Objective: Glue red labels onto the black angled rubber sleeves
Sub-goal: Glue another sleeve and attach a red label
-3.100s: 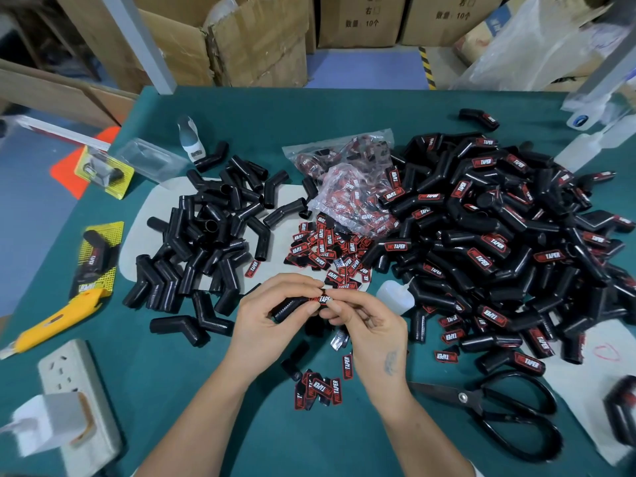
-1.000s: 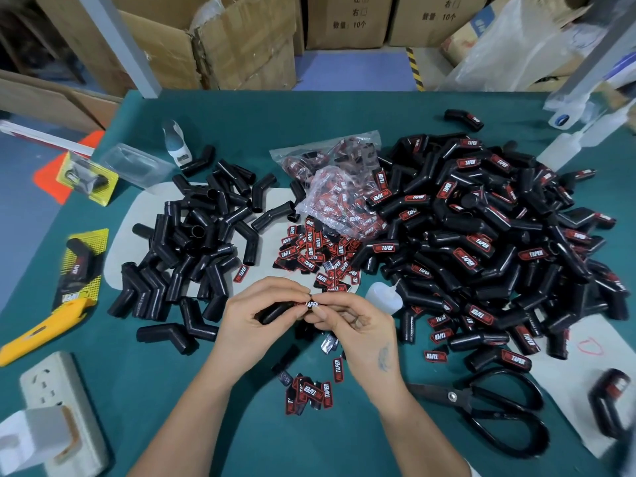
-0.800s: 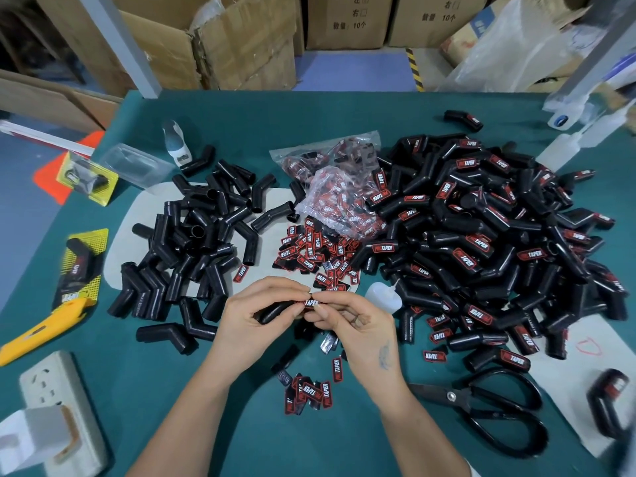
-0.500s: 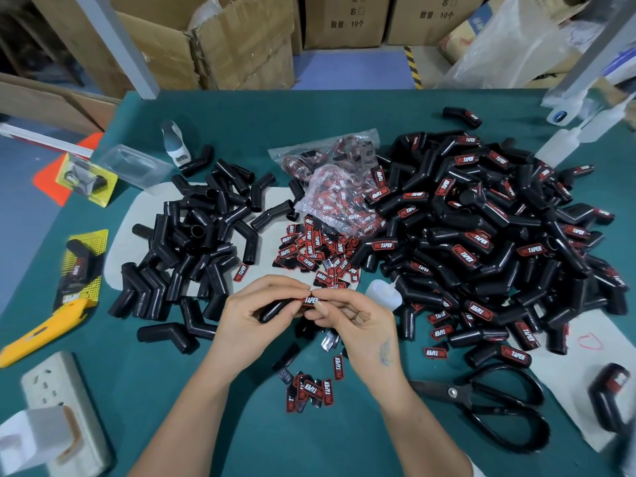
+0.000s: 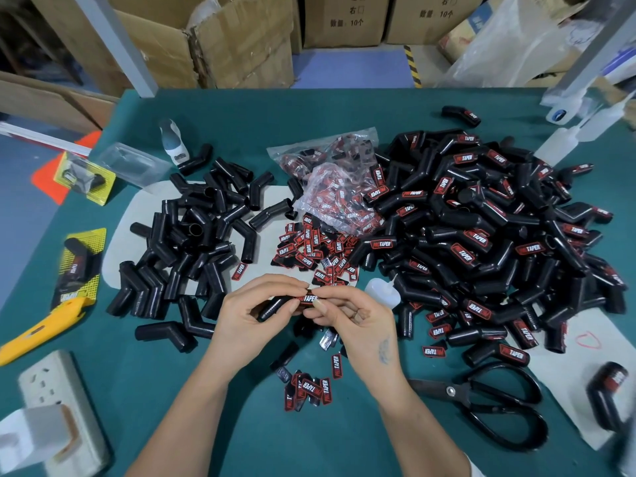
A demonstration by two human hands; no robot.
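My left hand (image 5: pixel 251 313) grips a black angled rubber sleeve (image 5: pixel 273 306) above the green table. A red label (image 5: pixel 308 299) lies on the sleeve's end, and my right hand (image 5: pixel 354 316) pinches it there with thumb and forefinger. Unlabelled sleeves (image 5: pixel 192 242) are heaped to the left. A big heap of labelled sleeves (image 5: pixel 481 235) fills the right. Loose red labels (image 5: pixel 311 249) lie just beyond my hands, and a smaller cluster of labels (image 5: pixel 309 389) lies between my forearms. A small white glue bottle (image 5: pixel 382 292) lies on its side right of my hands.
Black scissors (image 5: pixel 495 404) lie at the near right. A yellow utility knife (image 5: pixel 41 325) and a white power strip (image 5: pixel 55 407) sit at the near left. Clear bags of labels (image 5: pixel 330 187) lie at the centre back. Cardboard boxes (image 5: pixel 223 39) stand beyond the table.
Both hands have stayed together on the same sleeve and label, with only slight finger shifts. The view has drifted a little.
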